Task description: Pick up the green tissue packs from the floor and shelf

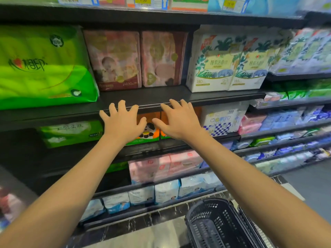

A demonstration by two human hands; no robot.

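Observation:
Both my arms reach forward toward a dark store shelf (143, 97). My left hand (123, 120) has its fingers spread and straight, held in front of the shelf's front edge. My right hand (179, 120) is beside it, fingers also spread and straight. Neither hand holds anything. Between and behind the hands is an orange tissue pack with a panda picture (149, 129) on the shelf below. Above the hands stand two pink-brown tissue packs (114, 59) (161, 58), upright and side by side.
A big green pack (41, 68) lies at the left, white packs with plant prints (227, 63) stand at the right. Lower shelves hold pink packs (161, 167) and blue-white packs (166, 192). A black plastic basket (220, 224) stands on the floor at lower right.

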